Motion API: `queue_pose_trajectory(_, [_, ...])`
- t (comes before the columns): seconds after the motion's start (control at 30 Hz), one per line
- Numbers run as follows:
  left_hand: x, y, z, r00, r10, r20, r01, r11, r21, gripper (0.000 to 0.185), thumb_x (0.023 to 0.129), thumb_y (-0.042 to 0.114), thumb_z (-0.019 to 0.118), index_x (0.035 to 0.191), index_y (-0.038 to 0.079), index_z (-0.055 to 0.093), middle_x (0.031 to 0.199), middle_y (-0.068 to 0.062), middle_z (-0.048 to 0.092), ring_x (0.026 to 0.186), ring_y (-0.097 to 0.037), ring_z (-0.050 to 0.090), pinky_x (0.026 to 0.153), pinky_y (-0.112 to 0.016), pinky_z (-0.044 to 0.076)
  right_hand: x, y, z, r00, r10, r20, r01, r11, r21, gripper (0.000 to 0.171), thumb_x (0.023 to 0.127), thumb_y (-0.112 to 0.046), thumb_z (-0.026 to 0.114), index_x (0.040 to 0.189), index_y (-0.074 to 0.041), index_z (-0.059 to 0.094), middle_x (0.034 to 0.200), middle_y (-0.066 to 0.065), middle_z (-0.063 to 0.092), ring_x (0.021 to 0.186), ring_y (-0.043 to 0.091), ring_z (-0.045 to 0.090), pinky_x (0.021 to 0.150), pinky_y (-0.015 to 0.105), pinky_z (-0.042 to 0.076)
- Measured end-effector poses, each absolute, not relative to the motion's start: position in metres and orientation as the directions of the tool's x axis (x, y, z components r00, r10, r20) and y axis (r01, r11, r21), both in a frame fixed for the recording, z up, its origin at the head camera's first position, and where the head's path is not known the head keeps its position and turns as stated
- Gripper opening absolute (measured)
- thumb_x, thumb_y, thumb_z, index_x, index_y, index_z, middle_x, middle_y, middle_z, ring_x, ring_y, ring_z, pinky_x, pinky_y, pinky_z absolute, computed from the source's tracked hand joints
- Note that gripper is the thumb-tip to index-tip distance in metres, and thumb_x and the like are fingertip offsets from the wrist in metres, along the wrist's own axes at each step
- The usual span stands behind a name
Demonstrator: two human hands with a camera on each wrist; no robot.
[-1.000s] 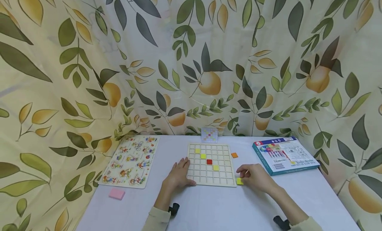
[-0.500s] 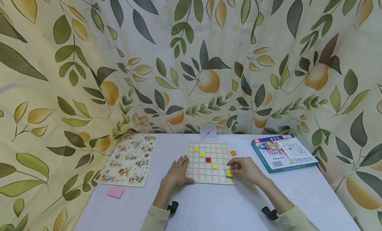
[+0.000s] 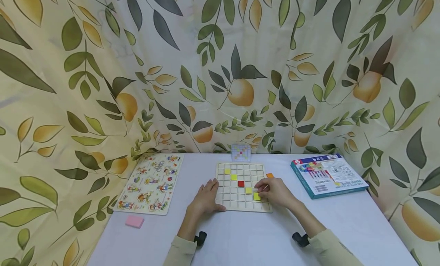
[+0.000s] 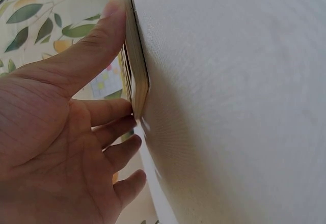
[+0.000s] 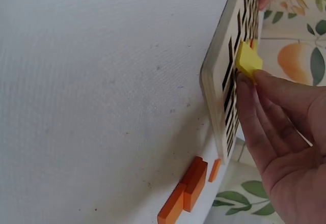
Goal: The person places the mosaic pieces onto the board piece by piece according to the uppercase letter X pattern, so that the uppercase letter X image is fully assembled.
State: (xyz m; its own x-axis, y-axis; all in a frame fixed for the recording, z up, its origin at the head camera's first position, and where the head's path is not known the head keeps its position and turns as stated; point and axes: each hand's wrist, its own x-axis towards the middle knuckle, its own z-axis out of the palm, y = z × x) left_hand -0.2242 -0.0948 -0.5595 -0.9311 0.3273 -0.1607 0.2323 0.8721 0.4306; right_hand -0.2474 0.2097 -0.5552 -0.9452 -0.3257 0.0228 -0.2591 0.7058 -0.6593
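Observation:
A pale wooden grid board (image 3: pixel 230 203) lies on the white table with two yellow tiles in its upper-left cells, then a red tile (image 3: pixel 241 184) and another yellow tile (image 3: pixel 248 190) along a diagonal. My right hand (image 3: pixel 276 193) pinches a yellow square tile (image 5: pixel 248 60) between thumb and fingertips, close over the board's lower right cells. My left hand (image 3: pixel 205 199) rests at the board's lower left corner. In the left wrist view, its thumb (image 4: pixel 97 40) lies along the board's edge and its other fingers touch the side, nearly straight.
A picture board (image 3: pixel 151 186) of cartoon figures lies at the left, with a pink block (image 3: pixel 134 221) before it. Behind the grid stands a small pattern card (image 3: pixel 241 153). A flat box (image 3: pixel 328 176) lies at the right. Orange tiles (image 5: pixel 195 186) lie beside the grid.
My right hand has carried the yellow tile from beside the board's right edge leftward over the grid, near the diagonal row. The left hand keeps its place at the board.

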Motion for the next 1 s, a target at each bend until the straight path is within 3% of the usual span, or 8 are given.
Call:
queue_pose_trajectory(0.73, [-0.2270,-0.0956,-0.5624,-0.929,0.327,-0.172,0.236,0.884,0.404,0.107,0.080,0.046,0.088,0.161,0.001,0.035,0.171,-0.014,0.027,0.160,-0.031,0.019,0.130,-0.051,0.015,-0.2506,0.2081,-0.5594,-0.938,-0.348,-0.003,-0.263,0.717,-0.645,0.022,0.086,0.003,0.081,0.101,-0.013,0.080,0.084,-0.007,0.070,0.079,0.012,0.061,0.071,0.025,0.054])
queue_pose_trajectory(1.0, [-0.2269,-0.0957,-0.5630,-0.930,0.325,-0.171,0.234,0.883,0.407,0.107,0.080,0.046,0.089,0.161,0.001,0.035,0.171,-0.014,0.026,0.160,-0.031,0.019,0.130,-0.050,0.015,-0.2457,0.2032,-0.5580,-0.930,-0.367,-0.011,-0.269,0.701,-0.661,0.023,0.083,-0.008,0.088,0.104,-0.013,0.079,0.085,-0.006,0.071,0.078,0.011,0.061,0.071,0.025,0.052])
